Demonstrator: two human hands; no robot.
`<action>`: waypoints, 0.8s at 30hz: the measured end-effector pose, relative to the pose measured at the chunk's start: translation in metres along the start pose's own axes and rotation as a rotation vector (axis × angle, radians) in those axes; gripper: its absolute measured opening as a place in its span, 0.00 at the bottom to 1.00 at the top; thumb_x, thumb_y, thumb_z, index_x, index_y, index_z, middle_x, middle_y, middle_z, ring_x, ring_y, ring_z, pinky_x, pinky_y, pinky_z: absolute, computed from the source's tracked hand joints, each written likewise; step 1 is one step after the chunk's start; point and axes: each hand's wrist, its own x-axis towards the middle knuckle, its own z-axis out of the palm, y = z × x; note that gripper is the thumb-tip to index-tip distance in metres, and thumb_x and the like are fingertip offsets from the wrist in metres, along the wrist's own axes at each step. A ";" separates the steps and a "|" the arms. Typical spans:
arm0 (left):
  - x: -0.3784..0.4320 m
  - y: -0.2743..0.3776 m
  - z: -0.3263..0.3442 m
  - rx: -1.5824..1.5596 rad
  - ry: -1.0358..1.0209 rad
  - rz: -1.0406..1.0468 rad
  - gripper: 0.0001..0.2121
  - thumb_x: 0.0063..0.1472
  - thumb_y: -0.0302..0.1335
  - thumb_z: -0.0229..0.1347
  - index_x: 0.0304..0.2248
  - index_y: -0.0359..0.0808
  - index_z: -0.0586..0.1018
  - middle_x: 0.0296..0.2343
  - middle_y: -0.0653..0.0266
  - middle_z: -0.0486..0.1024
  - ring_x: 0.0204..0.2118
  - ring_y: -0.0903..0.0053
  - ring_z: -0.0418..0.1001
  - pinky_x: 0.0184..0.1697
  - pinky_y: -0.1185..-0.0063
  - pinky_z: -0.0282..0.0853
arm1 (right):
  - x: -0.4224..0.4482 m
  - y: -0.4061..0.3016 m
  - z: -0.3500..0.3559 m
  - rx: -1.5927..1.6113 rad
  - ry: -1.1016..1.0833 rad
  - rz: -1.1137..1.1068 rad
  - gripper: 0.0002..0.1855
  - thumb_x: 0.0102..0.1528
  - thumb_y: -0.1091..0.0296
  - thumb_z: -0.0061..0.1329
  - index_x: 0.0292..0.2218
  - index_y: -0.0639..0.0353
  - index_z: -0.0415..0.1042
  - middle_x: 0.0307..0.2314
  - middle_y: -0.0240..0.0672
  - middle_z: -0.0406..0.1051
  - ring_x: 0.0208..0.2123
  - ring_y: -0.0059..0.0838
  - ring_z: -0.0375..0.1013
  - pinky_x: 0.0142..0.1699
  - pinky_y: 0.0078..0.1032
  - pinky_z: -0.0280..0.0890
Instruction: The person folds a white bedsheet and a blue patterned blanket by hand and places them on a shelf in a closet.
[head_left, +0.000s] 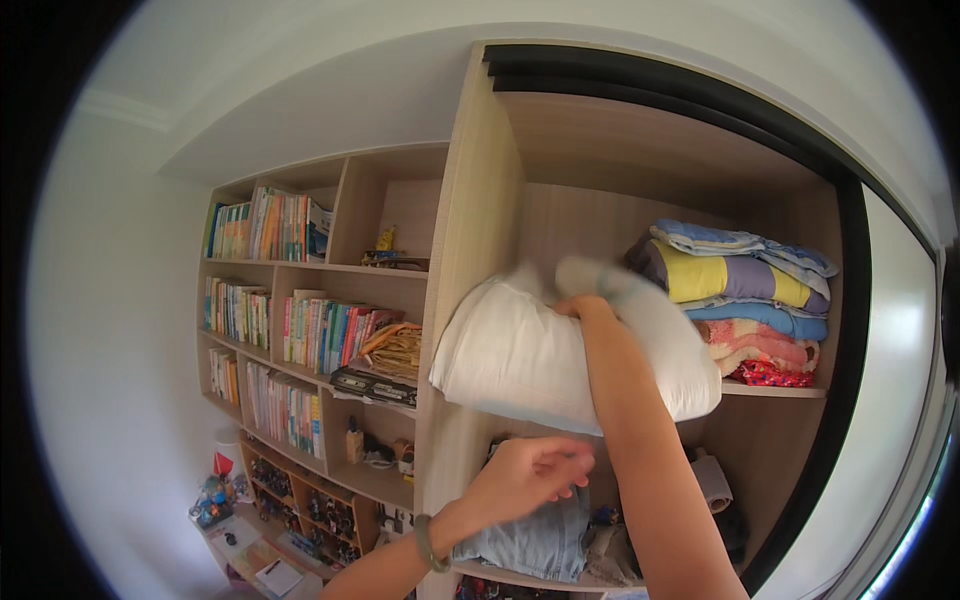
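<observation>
A bulky white folded quilt or pillow lies bent over at the left of the wardrobe's upper shelf, its front bulging past the shelf edge. My right hand presses on its top, the arm reaching across its front; the fingers are partly hidden and blurred. My left hand, with a bangle on the wrist, is below the white bedding, fingers loosely curled, holding nothing visible. Right of the bedding stands a stack of folded textiles: a yellow and purple blanket, a blue patterned cloth and a pink fleece.
The compartment below holds folded jeans, other clothes and a paper roll. An upright wooden panel separates the wardrobe from a bookcase on the left. A black-edged frame and a white door panel are at the right.
</observation>
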 end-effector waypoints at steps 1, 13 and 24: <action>-0.002 0.004 0.002 0.366 0.157 0.311 0.31 0.55 0.35 0.59 0.56 0.37 0.62 0.54 0.56 0.61 0.48 0.69 0.68 0.51 0.67 0.67 | 0.008 0.002 0.002 0.000 -0.084 -0.052 0.32 0.58 0.37 0.32 0.59 0.40 0.56 0.55 0.55 0.54 0.57 0.54 0.53 0.60 0.50 0.45; 0.052 0.034 -0.043 1.712 0.773 0.634 0.44 0.39 0.13 0.54 0.58 0.54 0.60 0.56 0.56 0.57 0.59 0.57 0.55 0.60 0.52 0.44 | -0.148 0.042 -0.108 -0.013 -0.114 -0.184 0.31 0.60 0.41 0.27 0.52 0.52 0.68 0.52 0.48 0.63 0.56 0.45 0.60 0.59 0.33 0.54; 0.142 0.049 -0.113 1.840 0.841 0.478 0.31 0.47 0.15 0.54 0.52 0.49 0.68 0.46 0.64 0.69 0.49 0.66 0.66 0.51 0.63 0.59 | -0.028 0.105 -0.002 0.318 -0.210 -0.153 0.40 0.57 0.32 0.27 0.53 0.58 0.66 0.52 0.49 0.62 0.56 0.44 0.59 0.59 0.30 0.52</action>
